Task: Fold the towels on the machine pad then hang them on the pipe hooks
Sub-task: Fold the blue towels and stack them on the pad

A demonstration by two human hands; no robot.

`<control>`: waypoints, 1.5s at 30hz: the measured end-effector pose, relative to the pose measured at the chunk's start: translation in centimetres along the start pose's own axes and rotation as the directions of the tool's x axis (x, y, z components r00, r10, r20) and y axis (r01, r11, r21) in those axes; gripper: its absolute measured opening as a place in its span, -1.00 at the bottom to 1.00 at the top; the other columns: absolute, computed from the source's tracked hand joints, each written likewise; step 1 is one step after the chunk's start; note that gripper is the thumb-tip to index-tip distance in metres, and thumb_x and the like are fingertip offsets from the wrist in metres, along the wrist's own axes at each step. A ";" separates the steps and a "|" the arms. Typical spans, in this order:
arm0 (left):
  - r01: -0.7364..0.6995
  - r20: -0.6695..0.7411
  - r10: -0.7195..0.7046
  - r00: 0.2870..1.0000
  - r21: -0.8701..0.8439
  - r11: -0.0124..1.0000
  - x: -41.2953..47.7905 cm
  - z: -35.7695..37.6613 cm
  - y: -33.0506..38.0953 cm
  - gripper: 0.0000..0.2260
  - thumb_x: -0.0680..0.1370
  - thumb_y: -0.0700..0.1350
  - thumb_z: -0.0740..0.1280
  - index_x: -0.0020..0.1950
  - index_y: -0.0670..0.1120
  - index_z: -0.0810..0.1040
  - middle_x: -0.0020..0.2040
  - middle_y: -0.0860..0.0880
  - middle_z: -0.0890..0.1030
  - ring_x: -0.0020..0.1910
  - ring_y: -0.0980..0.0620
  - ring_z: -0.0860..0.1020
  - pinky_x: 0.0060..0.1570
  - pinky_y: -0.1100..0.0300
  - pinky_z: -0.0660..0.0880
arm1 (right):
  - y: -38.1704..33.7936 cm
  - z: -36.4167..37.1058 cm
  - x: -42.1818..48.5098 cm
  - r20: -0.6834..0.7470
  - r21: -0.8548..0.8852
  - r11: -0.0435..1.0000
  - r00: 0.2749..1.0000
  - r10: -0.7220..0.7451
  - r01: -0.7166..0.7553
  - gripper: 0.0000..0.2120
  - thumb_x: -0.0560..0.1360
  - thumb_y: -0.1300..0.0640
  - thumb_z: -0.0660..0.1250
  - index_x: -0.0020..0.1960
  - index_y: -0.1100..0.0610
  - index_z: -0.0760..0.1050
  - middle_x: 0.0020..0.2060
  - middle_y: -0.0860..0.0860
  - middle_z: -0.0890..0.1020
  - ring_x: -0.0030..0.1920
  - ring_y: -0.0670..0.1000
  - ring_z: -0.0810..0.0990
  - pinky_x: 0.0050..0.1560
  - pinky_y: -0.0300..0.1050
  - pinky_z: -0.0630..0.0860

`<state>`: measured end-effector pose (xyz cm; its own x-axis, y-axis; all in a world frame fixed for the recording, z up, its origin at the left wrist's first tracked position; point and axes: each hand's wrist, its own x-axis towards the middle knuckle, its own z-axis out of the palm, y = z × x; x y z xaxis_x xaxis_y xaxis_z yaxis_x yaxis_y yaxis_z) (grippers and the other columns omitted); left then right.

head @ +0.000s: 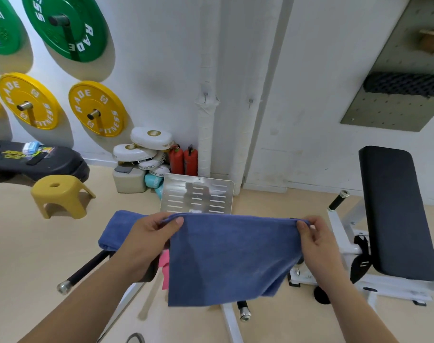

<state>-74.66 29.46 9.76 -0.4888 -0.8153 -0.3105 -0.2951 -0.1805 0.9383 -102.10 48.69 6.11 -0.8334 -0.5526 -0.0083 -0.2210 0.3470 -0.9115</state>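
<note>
Gym floor (32, 256): blue towel (233, 258) hangs between left hand (149, 235), right hand (316, 235); both pinch top edge.

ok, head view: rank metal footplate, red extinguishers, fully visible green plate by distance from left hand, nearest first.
1. metal footplate: just beyond the left hand, slightly right.
2. red extinguishers: behind the footplate, at the wall.
3. green plate: high on the wall, upper left.

The blue towel (232, 256) is soft, matt terry cloth. The slotted footplate (197, 196) is shiny brushed metal. The machine pad (394, 211) looks like smooth black vinyl; the stool (60, 194) is matt yellow plastic.
</note>
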 end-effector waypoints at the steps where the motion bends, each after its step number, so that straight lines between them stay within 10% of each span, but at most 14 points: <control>1: 0.014 -0.053 -0.014 0.998 0.004 1.000 0.2 0.4 -0.1 -0.88 0.66 -0.11 0.33 0.07 -0.06 0.67 -0.21 0.01 0.73 -0.25 0.13 0.68 -0.42 0.41 0.52 | -0.1 0.5 -0.3 -0.003 -0.010 1.000 1.000 0.009 -0.009 -0.88 0.66 0.03 0.24 -0.06 -0.07 0.47 -0.27 0.01 0.65 -0.15 0.11 0.61 -0.11 0.05 0.51; 6: 0.050 -0.180 -0.037 0.983 0.071 0.996 0.4 2.2 -2.7 -0.66 0.59 0.03 0.42 -0.08 -0.28 0.63 -0.31 -0.22 0.56 -0.27 -0.04 0.48 -0.23 0.06 0.43 | -1.5 2.2 -2.8 0.010 0.141 0.987 0.997 0.081 -0.081 -0.87 0.62 0.08 0.35 -0.08 0.10 0.55 -0.23 0.17 0.67 -0.25 0.07 0.58 -0.28 -0.01 0.55; 15: -0.158 0.026 0.158 0.987 -0.006 0.987 -5.8 8.8 -1.6 -0.80 0.62 -0.30 0.35 -0.10 -0.15 0.74 -0.23 -0.09 0.74 -0.28 0.16 0.59 -0.25 0.38 0.53 | -5.0 7.2 -9.8 0.205 0.315 0.935 0.974 0.098 -0.160 -0.90 0.49 0.23 0.51 -0.21 0.13 0.71 -0.28 0.28 0.69 -0.29 0.09 0.63 -0.10 0.32 0.63; 22: -0.212 0.091 0.202 0.975 0.112 0.971 -7.0 8.2 -2.3 -0.77 0.68 -0.24 0.24 0.05 -0.09 0.71 -0.08 -0.01 0.74 -0.16 0.23 0.61 -0.10 0.39 0.54 | -5.0 6.9 -11.2 0.232 0.295 0.944 0.970 0.077 -0.145 -0.84 0.54 0.20 0.46 -0.17 0.02 0.75 -0.28 0.04 0.75 -0.22 0.01 0.70 -0.05 0.02 0.66; 32: -0.301 0.196 0.260 0.946 0.227 0.926 -6.5 7.9 -3.1 -0.81 0.63 -0.22 0.32 0.04 -0.01 0.71 -0.10 -0.02 0.73 -0.04 -0.03 0.66 0.00 0.10 0.57 | -4.8 5.2 -11.9 0.306 0.158 0.987 0.952 -0.027 -0.023 -0.57 0.50 0.45 0.30 -0.11 -0.04 0.74 -0.11 -0.12 0.72 -0.02 -0.12 0.68 0.03 -0.21 0.60; 35: -0.310 0.344 0.210 0.915 0.268 0.912 -5.3 7.1 -2.5 -0.76 0.67 -0.21 0.27 0.12 0.05 0.70 -0.03 0.00 0.72 0.02 0.00 0.63 0.00 0.19 0.54 | -4.2 3.8 -11.2 0.189 0.017 0.990 0.972 -0.142 0.142 -0.58 0.48 0.34 0.39 0.03 -0.20 0.62 0.03 -0.24 0.61 0.14 -0.18 0.59 0.03 -0.31 0.52; 39: -0.350 0.593 0.168 0.787 0.206 0.914 -3.8 6.6 -0.9 -0.74 0.72 -0.16 0.21 0.22 0.10 0.63 0.00 0.14 0.71 0.02 0.14 0.64 0.07 0.17 0.57 | -5.6 1.8 -9.4 0.459 -0.123 0.958 0.871 -0.175 0.258 -0.59 0.50 0.08 0.49 0.20 -0.33 0.50 0.11 -0.42 0.57 0.22 -0.38 0.48 0.16 -0.53 0.36; 45: -0.442 0.565 0.292 0.772 0.148 0.884 0.3 6.6 -0.2 -0.77 0.66 -0.22 0.28 0.17 0.10 0.56 -0.05 0.19 0.67 -0.05 0.25 0.61 -0.03 0.36 0.52 | -7.3 2.7 -5.6 0.492 -0.481 0.741 0.844 -0.215 0.469 -0.85 0.65 -0.10 0.18 0.00 -0.12 0.49 -0.20 -0.16 0.59 -0.12 -0.07 0.58 -0.10 -0.11 0.49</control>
<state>-80.13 32.86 8.52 -0.9271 -0.3712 -0.0522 -0.1664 0.2826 0.9447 -94.44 47.18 11.71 -0.4067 -0.9135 -0.0134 -0.7983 0.3625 -0.4810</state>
